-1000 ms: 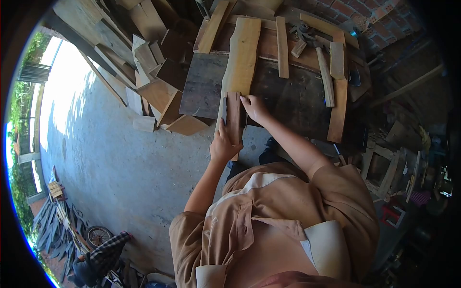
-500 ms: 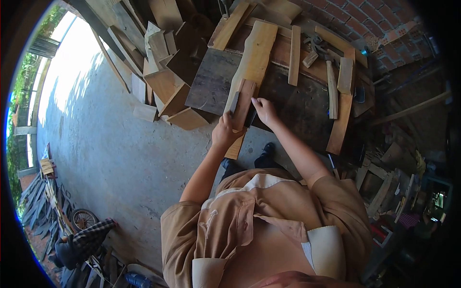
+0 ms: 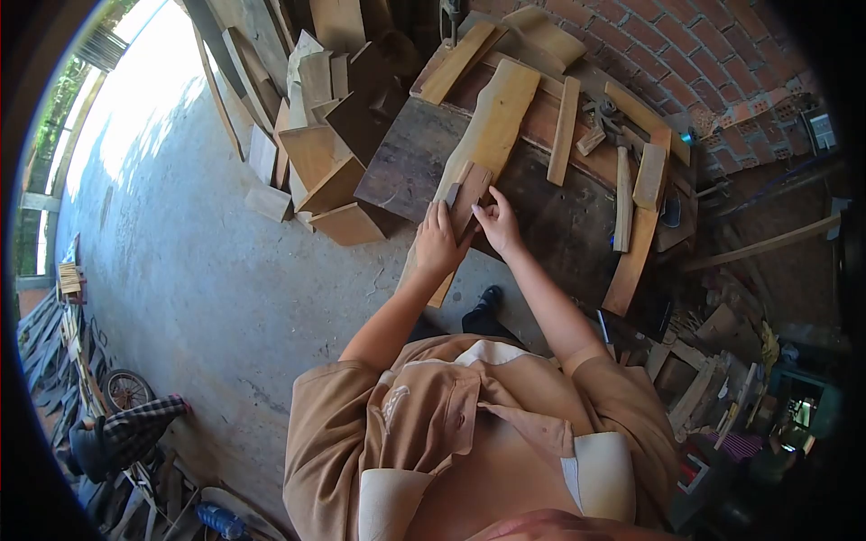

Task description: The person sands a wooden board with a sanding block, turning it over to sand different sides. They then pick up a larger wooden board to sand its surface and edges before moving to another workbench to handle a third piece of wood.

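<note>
My left hand (image 3: 437, 239) is closed around the lower end of a short reddish-brown wooden block (image 3: 475, 183). A small dark strip (image 3: 452, 192) lies along the block's left side, by my left fingers. At the block's right edge is my right hand (image 3: 498, 225), its thumb and curled fingers closed on that edge. Beneath the block runs a long pale board (image 3: 496, 113) with a wavy edge, lying across the dark workbench (image 3: 406, 149) and sticking out past its near side.
On the bench's right lie a hammer (image 3: 622, 198), a narrow wooden strip (image 3: 564, 131) and a small block (image 3: 649, 177) on a longer board (image 3: 631, 261). Wooden offcuts (image 3: 320, 162) are stacked left of the bench. A brick wall (image 3: 667, 54) stands behind.
My right hand has closed in on the block's edge, its thumb and fingers now against it. My left hand has shifted slightly along with the block. The camera view has turned a little.
</note>
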A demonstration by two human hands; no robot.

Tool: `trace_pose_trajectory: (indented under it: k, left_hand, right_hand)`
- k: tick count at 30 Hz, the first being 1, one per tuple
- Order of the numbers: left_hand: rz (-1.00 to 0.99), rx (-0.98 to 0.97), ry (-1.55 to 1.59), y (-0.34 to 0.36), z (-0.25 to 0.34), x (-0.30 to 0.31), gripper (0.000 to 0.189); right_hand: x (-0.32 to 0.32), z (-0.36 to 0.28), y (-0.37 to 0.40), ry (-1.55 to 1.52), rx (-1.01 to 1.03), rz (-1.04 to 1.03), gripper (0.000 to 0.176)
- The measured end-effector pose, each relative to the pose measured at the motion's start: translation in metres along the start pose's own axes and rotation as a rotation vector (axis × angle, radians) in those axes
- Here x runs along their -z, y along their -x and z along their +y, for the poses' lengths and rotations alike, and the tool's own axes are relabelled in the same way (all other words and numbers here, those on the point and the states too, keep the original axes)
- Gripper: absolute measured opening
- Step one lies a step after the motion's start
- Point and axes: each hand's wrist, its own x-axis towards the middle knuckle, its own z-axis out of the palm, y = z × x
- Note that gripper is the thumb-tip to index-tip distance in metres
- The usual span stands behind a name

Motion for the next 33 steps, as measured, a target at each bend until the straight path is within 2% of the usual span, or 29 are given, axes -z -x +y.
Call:
trace_pose_trajectory:
  k: [1, 3, 4, 7, 9, 13, 16, 17, 25, 27, 28, 29, 32, 33]
  left_hand:
    - [0.007, 0.002, 0.006, 0.0, 0.0, -0.001, 0.078]
    - [0.035, 0.004, 0.089, 0.002, -0.002, -0.003, 0.076]
    - [0.041, 0.01, 0.09, 0.003, -0.003, -0.003, 0.076]
    - [0.063, -0.019, 0.057, 0.007, -0.002, -0.002, 0.075]
    - [-0.002, 0.044, 0.108, 0.017, 0.001, -0.001, 0.076]
    - [0.061, 0.038, 0.091, 0.064, 0.005, 0.013, 0.081]
    - [-0.075, 0.043, 0.103, 0.097, -0.007, 0.022, 0.081]
    - [-0.086, 0.035, 0.105, 0.1, -0.012, 0.021, 0.081]
    - [-0.09, -0.056, 0.122, 0.093, -0.019, 0.023, 0.079]
    - [-0.046, -0.066, 0.073, 0.088, -0.015, 0.02, 0.078]
    - [-0.054, -0.078, 0.074, 0.084, -0.014, 0.02, 0.078]
    - [-0.073, -0.059, 0.054, 0.081, -0.012, 0.018, 0.076]
    - [-0.07, -0.064, 0.006, 0.073, -0.012, 0.006, 0.073]
    - [-0.038, -0.078, -0.03, 0.07, -0.011, 0.004, 0.071]
  right_hand:
    - [0.001, 0.0, 0.0, 0.008, 0.005, -0.002, 0.06]
    - [0.0, 0.0, 0.001, 0.381, 0.162, 0.179, 0.063]
    - [-0.002, 0.0, -0.001, 0.385, 0.165, 0.172, 0.063]
    - [-0.018, -0.004, -0.006, 0.656, 0.527, 0.34, 0.064]
    - [-0.029, 0.0, -0.009, 0.581, 0.492, 0.254, 0.063]
    - [-0.058, -0.016, 0.032, 0.617, 0.458, 0.301, 0.073]
    - [-0.072, 0.005, 0.062, 0.625, 0.39, 0.308, 0.083]
    - [-0.076, 0.015, 0.068, 0.622, 0.353, 0.307, 0.084]
    - [-0.077, -0.016, 0.072, 0.751, 0.217, 0.352, 0.1]
    - [-0.069, -0.04, 0.076, 0.897, -0.005, 0.303, 0.1]
    - [-0.063, -0.036, 0.078, 1.05, 0.116, 0.352, 0.099]
    - [-0.062, -0.036, 0.078, 1.048, 0.106, 0.365, 0.099]
    - [-0.058, -0.041, 0.079, 1.135, -0.173, 0.078, 0.092]
    - [-0.057, -0.04, 0.076, 1.137, -0.181, 0.085, 0.092]
